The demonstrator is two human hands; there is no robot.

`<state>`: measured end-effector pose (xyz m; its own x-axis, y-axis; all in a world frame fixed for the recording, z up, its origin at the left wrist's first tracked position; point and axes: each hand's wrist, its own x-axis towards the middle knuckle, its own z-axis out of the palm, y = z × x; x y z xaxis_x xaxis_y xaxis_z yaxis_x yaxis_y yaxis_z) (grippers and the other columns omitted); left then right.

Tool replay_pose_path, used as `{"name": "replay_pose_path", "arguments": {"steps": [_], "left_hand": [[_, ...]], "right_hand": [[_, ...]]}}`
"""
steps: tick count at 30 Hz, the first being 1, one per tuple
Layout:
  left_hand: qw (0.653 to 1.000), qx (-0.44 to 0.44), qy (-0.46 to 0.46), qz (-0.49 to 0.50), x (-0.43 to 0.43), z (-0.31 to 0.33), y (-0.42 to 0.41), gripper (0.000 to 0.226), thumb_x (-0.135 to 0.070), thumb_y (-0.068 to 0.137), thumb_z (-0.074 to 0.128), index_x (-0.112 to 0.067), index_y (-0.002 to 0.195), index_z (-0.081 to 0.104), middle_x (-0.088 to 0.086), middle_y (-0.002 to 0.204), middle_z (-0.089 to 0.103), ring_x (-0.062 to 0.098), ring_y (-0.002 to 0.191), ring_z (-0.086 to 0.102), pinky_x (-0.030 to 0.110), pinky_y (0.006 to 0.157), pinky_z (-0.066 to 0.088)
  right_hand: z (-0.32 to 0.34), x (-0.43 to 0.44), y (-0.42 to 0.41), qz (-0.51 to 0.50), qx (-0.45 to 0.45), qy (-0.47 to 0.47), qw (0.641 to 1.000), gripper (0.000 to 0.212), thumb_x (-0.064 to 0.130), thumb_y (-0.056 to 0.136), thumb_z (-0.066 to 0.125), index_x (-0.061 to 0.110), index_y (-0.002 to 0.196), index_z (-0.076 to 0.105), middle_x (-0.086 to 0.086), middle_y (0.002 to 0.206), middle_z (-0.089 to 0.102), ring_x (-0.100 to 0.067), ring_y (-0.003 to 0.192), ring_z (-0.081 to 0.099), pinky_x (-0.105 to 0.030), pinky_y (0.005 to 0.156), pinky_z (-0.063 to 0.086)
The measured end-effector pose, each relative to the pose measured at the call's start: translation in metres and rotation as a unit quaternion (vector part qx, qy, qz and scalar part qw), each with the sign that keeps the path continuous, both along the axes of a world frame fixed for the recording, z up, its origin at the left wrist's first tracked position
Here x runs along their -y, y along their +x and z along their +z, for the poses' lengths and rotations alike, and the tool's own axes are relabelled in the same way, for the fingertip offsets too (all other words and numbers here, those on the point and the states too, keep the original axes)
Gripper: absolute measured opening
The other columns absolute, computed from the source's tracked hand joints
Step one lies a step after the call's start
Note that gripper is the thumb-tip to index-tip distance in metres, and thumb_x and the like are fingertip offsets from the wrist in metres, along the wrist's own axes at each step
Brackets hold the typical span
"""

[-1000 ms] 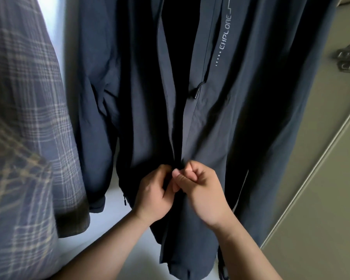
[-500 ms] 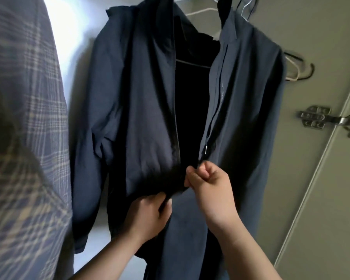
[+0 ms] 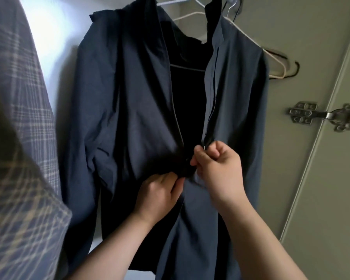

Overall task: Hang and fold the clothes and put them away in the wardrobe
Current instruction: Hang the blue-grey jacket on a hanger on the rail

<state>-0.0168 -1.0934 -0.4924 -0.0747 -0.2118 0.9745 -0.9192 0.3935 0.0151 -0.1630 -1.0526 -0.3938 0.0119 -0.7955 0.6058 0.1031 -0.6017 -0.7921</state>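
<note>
Beige wardrobe door (image 3: 321,199) fills the 3 o'clock side and carries a metal hinge (image 3: 303,115). At centre a navy jacket (image 3: 129,118) hangs on a white hanger (image 3: 251,40), its front open above the hands. Just below centre, toward 6 o'clock, the left hand (image 3: 158,195) grips the jacket's front fabric. Just above it, the right hand (image 3: 218,170) pinches at the zip (image 3: 210,110). A plaid shirt (image 3: 18,158) hangs at 9 o'clock.

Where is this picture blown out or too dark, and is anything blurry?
Head view: the wall at upper left is blown out; the navy jacket is near black inside its open front; the plaid shirt, close to the lens, is soft.
</note>
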Motion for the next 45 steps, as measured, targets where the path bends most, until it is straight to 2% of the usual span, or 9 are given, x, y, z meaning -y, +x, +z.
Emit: {"name": "replay_pose_path", "arguments": {"steps": [8,12,18,23,29,34,38,42,45], "left_hand": [[0.990,-0.114,0.079,-0.007,-0.014,0.059,-0.027,0.028,-0.052,0.090,0.039,-0.027,0.075,0.040,0.004,0.059,0.061,0.036,0.052,0.061,0.030,0.044,0.039],[0.996,-0.029,0.065,0.044,-0.005,0.075,-0.032,0.042,-0.043,0.096,0.036,-0.016,0.070,0.056,0.011,0.054,0.061,0.036,0.043,0.059,0.033,0.038,0.042],[0.995,0.005,0.033,0.091,0.003,0.059,-0.020,0.039,-0.035,0.093,0.050,-0.017,0.058,0.051,0.008,0.047,0.055,0.031,0.038,0.057,0.030,0.034,0.041],[0.995,-0.043,0.043,0.079,-0.008,0.083,-0.021,0.031,-0.044,0.088,0.045,-0.017,0.074,0.054,0.007,0.057,0.061,0.034,0.044,0.059,0.032,0.040,0.044],[0.994,-0.013,0.010,0.109,0.000,0.117,-0.031,0.032,-0.038,0.094,0.042,-0.018,0.074,0.057,0.005,0.048,0.057,0.031,0.035,0.055,0.028,0.034,0.037],[0.994,0.022,0.021,0.101,0.010,0.103,-0.018,0.033,-0.035,0.093,0.047,-0.019,0.064,0.049,0.004,0.044,0.052,0.031,0.034,0.053,0.027,0.034,0.036],[0.996,-0.011,0.005,0.086,0.000,0.118,-0.014,0.032,-0.039,0.090,0.046,-0.017,0.066,0.050,0.006,0.048,0.055,0.035,0.037,0.054,0.029,0.037,0.039],[0.988,-0.066,-0.020,0.141,-0.011,0.163,-0.020,0.048,-0.059,0.096,0.037,-0.019,0.078,0.056,0.008,0.052,0.060,0.035,0.040,0.058,0.029,0.040,0.039],[0.989,-0.049,-0.018,0.140,-0.007,0.180,-0.023,0.047,-0.056,0.099,0.039,-0.017,0.082,0.058,0.009,0.056,0.064,0.036,0.045,0.061,0.032,0.044,0.044]], "right_hand": [[0.014,-0.004,0.001,-0.020,-0.018,-0.019,0.999,0.047,0.003,0.097,0.060,0.022,0.064,0.031,-0.010,0.063,0.064,-0.007,0.045,0.051,-0.019,0.046,0.042],[0.032,-0.004,-0.003,-0.053,-0.025,-0.050,0.997,0.046,0.002,0.095,0.061,0.020,0.066,0.030,-0.016,0.062,0.062,-0.007,0.053,0.058,-0.017,0.055,0.047],[0.074,-0.001,-0.009,-0.095,-0.063,-0.100,0.988,0.044,0.007,0.094,0.063,0.020,0.065,0.032,-0.002,0.062,0.069,-0.009,0.048,0.047,-0.018,0.047,0.038],[0.084,-0.001,-0.004,-0.112,-0.117,-0.090,0.983,0.028,0.010,0.095,0.062,-0.011,0.081,0.050,0.009,0.052,0.062,0.000,0.037,0.036,-0.014,0.038,0.030],[0.108,-0.001,0.002,-0.131,-0.143,-0.113,0.974,0.039,0.010,0.090,0.061,0.020,0.065,0.033,-0.004,0.064,0.071,0.000,0.041,0.047,-0.016,0.043,0.034],[0.145,0.004,-0.003,-0.100,-0.071,-0.098,0.988,0.042,0.002,0.090,0.061,0.021,0.067,0.033,-0.002,0.056,0.068,0.001,0.036,0.040,-0.016,0.040,0.031],[0.159,0.005,0.005,-0.098,-0.120,-0.118,0.981,0.041,0.005,0.093,0.060,0.022,0.067,0.033,0.001,0.058,0.068,0.001,0.041,0.044,-0.016,0.044,0.036],[0.173,0.000,0.009,-0.099,-0.126,-0.123,0.979,0.040,0.004,0.089,0.059,0.022,0.066,0.032,-0.002,0.062,0.071,0.003,0.040,0.045,-0.013,0.042,0.034],[0.179,-0.004,0.012,-0.089,-0.139,-0.117,0.979,0.041,0.003,0.088,0.059,0.022,0.064,0.032,-0.005,0.063,0.072,-0.001,0.044,0.048,-0.014,0.043,0.036]]}}
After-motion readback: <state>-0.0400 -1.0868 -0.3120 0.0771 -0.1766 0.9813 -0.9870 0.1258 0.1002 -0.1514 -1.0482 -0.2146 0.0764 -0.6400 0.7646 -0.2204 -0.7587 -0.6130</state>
